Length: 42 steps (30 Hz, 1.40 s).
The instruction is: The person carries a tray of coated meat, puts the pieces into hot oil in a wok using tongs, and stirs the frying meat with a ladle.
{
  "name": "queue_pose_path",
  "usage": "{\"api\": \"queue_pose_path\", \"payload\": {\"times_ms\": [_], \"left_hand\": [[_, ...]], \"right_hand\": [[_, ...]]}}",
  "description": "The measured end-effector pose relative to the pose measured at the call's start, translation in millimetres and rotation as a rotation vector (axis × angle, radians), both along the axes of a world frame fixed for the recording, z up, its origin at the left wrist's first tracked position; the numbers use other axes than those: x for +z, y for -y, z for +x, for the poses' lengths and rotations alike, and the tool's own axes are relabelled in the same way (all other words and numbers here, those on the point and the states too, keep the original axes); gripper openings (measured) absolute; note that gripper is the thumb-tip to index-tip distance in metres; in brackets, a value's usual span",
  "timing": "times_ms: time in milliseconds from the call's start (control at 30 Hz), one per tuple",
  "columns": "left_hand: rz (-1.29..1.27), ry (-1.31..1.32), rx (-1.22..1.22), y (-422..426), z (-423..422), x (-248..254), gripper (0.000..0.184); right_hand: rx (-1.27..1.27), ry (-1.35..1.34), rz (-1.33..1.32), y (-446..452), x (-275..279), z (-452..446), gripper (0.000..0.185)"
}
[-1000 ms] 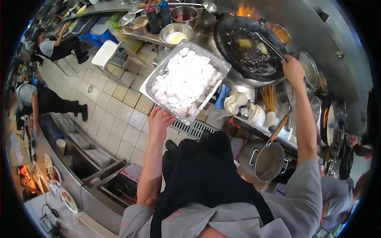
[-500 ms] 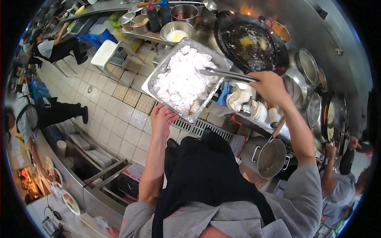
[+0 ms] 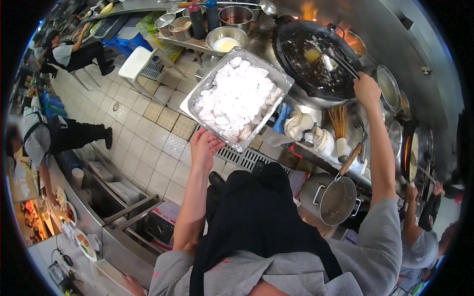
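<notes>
My left hand (image 3: 205, 147) grips the near edge of a metal tray (image 3: 282, 79), its fingers partly hidden beneath. Heaped in the tray are white flour-coated pieces (image 3: 237, 93). Tongs (image 3: 344, 65) are in my closed right hand (image 3: 367, 90), which is stretched out at the near right rim of a black wok (image 3: 291, 37). At the tips of the tongs, over the oil, is a white coated piece (image 3: 328, 62); whether they still pinch it I cannot make out. A yellowish piece (image 3: 312, 55) floats in the oil.
Flames (image 3: 309, 10) rise behind the wok. Near it are a metal bowl (image 3: 226, 39), squeeze bottles (image 3: 196, 20), folded cloths (image 3: 298, 122), a bamboo brush (image 3: 339, 129) and a large pot (image 3: 337, 200). A white stool (image 3: 138, 64) stands on the tiled floor. Other people work left and right.
My right hand has moved the tongs from the tray up and right to the wok, where a white piece now shows at their tips. My left hand still holds the tray.
</notes>
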<state>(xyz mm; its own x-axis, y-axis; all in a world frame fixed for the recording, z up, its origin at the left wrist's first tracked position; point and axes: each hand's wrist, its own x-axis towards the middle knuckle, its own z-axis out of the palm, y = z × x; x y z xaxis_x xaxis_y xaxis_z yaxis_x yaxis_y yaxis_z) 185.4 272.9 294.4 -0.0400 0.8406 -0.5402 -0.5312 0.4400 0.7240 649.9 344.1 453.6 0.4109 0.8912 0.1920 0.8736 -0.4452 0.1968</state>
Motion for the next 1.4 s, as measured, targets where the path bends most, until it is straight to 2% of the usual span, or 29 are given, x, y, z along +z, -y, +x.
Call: {"api": "queue_pose_path", "payload": {"times_ms": [100, 233, 333, 400, 500, 700, 767, 867, 967, 1000, 1067, 1133, 1233, 1267, 1367, 1400], "left_hand": [[-0.003, -0.002, -0.005, 0, -2, -3, 0.033], [-0.002, 0.003, -0.022, -2, -2, -4, 0.034], [-0.008, 0.003, -0.028, -2, -2, -2, 0.035], [-0.022, -0.003, -0.028, -2, -3, -4, 0.034], [-0.020, -0.007, -0.032, -3, -5, -10, 0.033], [-0.014, -0.012, -0.015, -3, -1, -4, 0.038], [-0.018, -0.013, -0.006, -2, 0, -3, 0.040], [-0.015, -0.007, -0.021, -1, -3, -7, 0.038], [-0.002, -0.001, -0.041, 0, -4, -7, 0.038], [0.002, 0.007, -0.041, 0, -5, -8, 0.038], [0.009, 0.026, -0.041, 1, -6, -10, 0.037], [0.005, 0.021, -0.033, 0, -5, -8, 0.036], [0.007, 0.017, -0.041, -1, -5, -4, 0.035], [0.007, 0.016, -0.040, -1, -4, -4, 0.035], [0.004, 0.007, -0.045, -3, -4, -4, 0.033], [0.001, 0.002, -0.045, -2, -4, -4, 0.033]], "right_hand": [[0.155, -0.252, 0.028, 26, 29, -41, 0.033], [0.398, -0.469, -0.227, 64, 47, -111, 0.034], [0.561, -0.439, -0.319, 74, 17, -139, 0.036], [0.489, -0.394, -0.383, 73, 15, -156, 0.036], [0.531, -0.463, -0.238, 81, 18, -140, 0.034], [0.329, -0.474, 0.024, 71, 59, -99, 0.031], [0.263, -0.322, 0.053, 44, 48, -77, 0.030], [0.187, -0.134, -0.018, -15, 1, -34, 0.027], [0.052, -0.147, 0.011, -47, -29, -21, 0.026], [0.050, -0.149, 0.065, -42, -22, -29, 0.028], [0.075, -0.198, 0.082, -26, 0, -50, 0.030], [0.204, -0.305, 0.007, -2, 24, -71, 0.033], [0.433, -0.410, -0.017, 36, 30, -103, 0.036], [0.482, -0.434, -0.097, 44, 30, -117, 0.037], [0.515, -0.477, -0.258, 52, 12, -160, 0.033], [0.620, -0.414, -0.180, 49, -21, -158, 0.031]]}}
